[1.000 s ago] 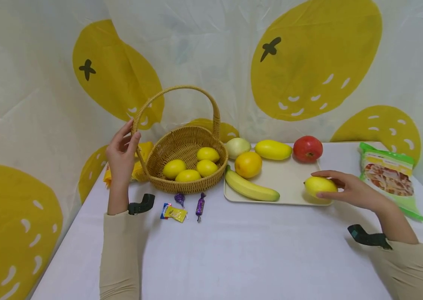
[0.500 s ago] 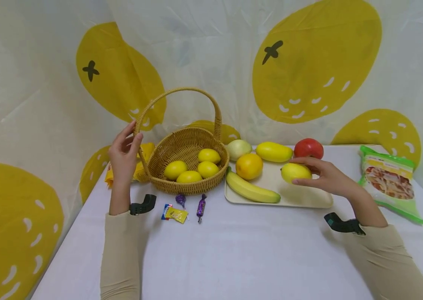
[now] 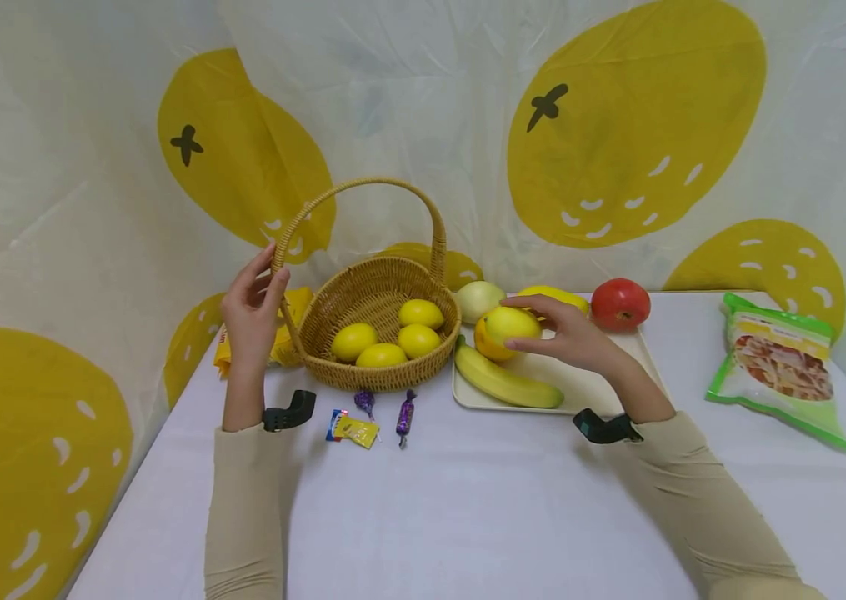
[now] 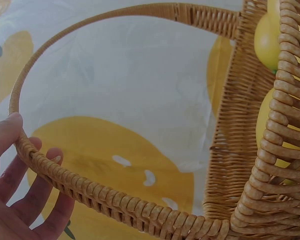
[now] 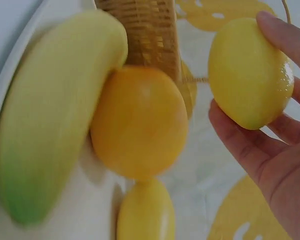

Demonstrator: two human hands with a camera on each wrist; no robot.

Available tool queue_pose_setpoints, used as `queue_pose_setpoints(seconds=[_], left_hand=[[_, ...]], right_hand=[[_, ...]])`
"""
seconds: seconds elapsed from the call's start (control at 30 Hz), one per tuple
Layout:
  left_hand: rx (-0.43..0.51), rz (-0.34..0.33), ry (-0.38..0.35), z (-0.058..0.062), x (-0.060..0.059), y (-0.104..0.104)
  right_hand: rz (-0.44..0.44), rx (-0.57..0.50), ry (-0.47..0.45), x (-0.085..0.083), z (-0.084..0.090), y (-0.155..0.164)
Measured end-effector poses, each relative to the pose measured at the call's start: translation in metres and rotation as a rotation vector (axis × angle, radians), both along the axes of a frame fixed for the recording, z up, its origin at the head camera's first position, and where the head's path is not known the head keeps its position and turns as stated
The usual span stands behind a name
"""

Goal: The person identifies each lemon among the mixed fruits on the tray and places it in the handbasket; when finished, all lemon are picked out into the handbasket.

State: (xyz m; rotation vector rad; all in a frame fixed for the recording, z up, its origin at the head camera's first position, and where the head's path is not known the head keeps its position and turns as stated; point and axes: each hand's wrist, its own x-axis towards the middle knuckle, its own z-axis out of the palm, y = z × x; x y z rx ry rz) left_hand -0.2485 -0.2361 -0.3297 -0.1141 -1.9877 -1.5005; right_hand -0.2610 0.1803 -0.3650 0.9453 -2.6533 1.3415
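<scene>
A wicker basket [image 3: 370, 382] with a tall arched handle holds several lemons [image 3: 354, 342]. My left hand [image 3: 252, 312] grips the left side of that handle [image 4: 90, 192], thumb on one side and fingers on the other in the left wrist view. Between thumb and fingertips, my right hand [image 3: 568, 333] holds another lemon [image 5: 250, 72] in the air. In the head view this lemon hangs in front of the orange [image 3: 493, 343] and partly hides it. Below the held lemon, a banana [image 3: 505, 381] lies along the front left of a cream tray [image 3: 595, 385].
At the tray's back are a pale green round fruit [image 3: 479, 300], a long yellow fruit [image 3: 558, 296] partly hidden by my right hand, and a red fruit [image 3: 621, 304]. Wrapped candies [image 3: 405, 417] lie before the basket. A green-edged food bag [image 3: 778, 367] lies at right, a yellow packet [image 3: 287, 337] behind my left hand.
My right hand has carried the lemon leftward, from the tray's right end to in front of the orange, nearer the basket. My left hand stays on the handle.
</scene>
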Motion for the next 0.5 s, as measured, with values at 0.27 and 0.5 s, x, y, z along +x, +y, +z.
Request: queue_pose_setpoints(seconds=[0.27, 0.5], left_hand=[[-0.015, 0.002, 0.01, 0.0, 0.0, 0.001], [-0.015, 0.007, 0.014, 0.0, 0.001, 0.0]], right_hand=[[0.006, -0.195, 0.003, -0.006, -0.013, -0.056], [0.06, -0.249, 0.043, -0.009, -0.02, -0.099]])
